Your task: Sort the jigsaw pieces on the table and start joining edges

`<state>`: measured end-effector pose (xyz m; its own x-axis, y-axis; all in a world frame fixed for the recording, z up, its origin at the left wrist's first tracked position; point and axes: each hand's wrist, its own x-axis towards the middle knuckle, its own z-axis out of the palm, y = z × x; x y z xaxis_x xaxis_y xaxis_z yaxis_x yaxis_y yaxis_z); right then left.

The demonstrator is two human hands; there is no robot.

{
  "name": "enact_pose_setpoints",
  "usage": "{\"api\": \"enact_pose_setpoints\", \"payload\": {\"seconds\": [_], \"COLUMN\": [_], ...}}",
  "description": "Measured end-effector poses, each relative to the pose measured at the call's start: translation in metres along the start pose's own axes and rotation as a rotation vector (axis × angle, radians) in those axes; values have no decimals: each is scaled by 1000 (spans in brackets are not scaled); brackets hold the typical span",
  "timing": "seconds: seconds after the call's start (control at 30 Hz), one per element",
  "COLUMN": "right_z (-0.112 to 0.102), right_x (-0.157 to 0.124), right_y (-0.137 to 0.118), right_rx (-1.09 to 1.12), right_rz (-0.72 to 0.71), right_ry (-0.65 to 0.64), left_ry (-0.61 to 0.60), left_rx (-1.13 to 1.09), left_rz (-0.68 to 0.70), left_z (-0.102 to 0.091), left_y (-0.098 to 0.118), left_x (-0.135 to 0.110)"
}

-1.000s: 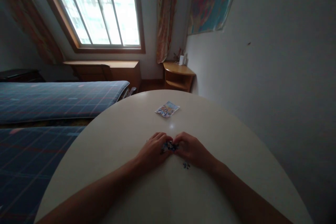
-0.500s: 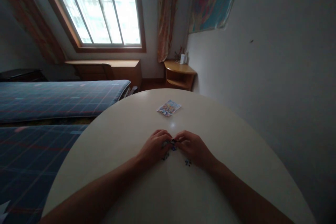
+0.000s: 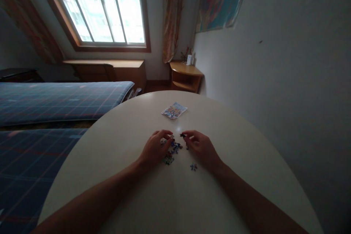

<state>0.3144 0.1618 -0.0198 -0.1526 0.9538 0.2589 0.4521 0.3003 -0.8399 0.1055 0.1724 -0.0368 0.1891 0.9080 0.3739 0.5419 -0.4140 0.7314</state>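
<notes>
Both my hands rest on a round white table (image 3: 246,175). My left hand (image 3: 154,148) has its fingers curled over a small heap of jigsaw puzzle pieces (image 3: 172,150). My right hand (image 3: 199,146) pinches a dark puzzle piece (image 3: 182,135) between thumb and fingertips, just right of the heap. A single loose piece (image 3: 193,167) lies near my right wrist. A colourful picture card (image 3: 174,110) lies flat farther back on the table.
Two beds with blue checked covers (image 3: 55,98) stand to the left of the table. A wooden desk (image 3: 109,68) sits under the window, and a corner shelf (image 3: 185,75) holds small items. The wall runs close along the right.
My hands have drawn apart and moved slightly away from me, uncovering the scattered puzzle pieces between them. My right hand now holds one dark piece.
</notes>
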Motion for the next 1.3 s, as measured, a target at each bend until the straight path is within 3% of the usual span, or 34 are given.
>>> {"api": "enact_pose_setpoints", "payload": {"seconds": [0.3,0.57,0.8,1.07,1.3], "right_z": [1,6,5,6,11], "right_x": [2,0,-1,-2,-1], "right_y": [9,2,0,-9,-5], "right_rx": [-31,-98,-243,-261,-238], "right_rz": [-75,-300,-174,-247,-273], "right_ry": [-35,-62,-78,-51,-10], "left_ry": [3,-4,-38,-17,-70], "left_rx": [-31,-26,12,-11,-227], "left_rz": [21,17,-20,-11,-64], "left_z": [0,0,-3,-4,-5], "left_y": [2,3,6,6,8], "left_x": [0,-1,-2,-3,-2]}}
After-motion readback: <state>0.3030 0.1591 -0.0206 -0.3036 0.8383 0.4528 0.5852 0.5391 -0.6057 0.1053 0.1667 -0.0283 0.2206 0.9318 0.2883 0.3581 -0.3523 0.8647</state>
